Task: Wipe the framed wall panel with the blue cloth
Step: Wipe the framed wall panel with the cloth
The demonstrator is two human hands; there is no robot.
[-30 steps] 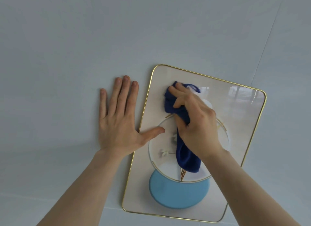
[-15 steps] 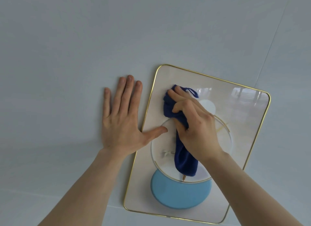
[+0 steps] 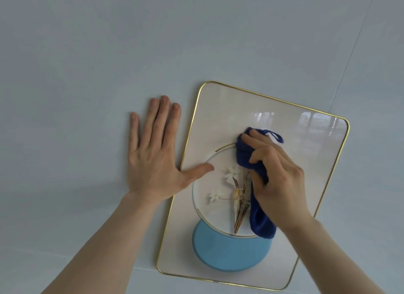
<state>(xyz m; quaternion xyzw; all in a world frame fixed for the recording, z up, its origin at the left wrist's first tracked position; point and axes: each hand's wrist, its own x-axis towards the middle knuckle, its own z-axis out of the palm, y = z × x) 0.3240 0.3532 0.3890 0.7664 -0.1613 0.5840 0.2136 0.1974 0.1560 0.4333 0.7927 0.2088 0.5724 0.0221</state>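
Head view, so everything is seen from above the arms: two bare forearms are stretched up from the bottom of the shot toward a pale grey wall [image 3: 87, 53]. Nearest to the camera is the lower edge of the framed wall panel [image 3: 218, 110], a rounded rectangle with a thin gold rim, hung tilted a bit clockwise, with a light blue disc [image 3: 227, 252] printed low on it and a white circle with small flowers and dried stems above that. The blue cloth [image 3: 260, 223] is bunched up and gripped in the right hand [image 3: 282, 180], fingers curled tight around it, pressed against the glass over the right side of the white circle; a tail of the cloth is draped down below the palm, and a small loop can be seen poking out past the fingertips. The left hand [image 3: 153, 162] is laid flat on the wall just beside the panel's left edge, fingers spread fairly wide and holding nothing, with only the thumb crossing the gold rim onto the panel. Window-ish reflections are picked up in the top right corner of the glass.
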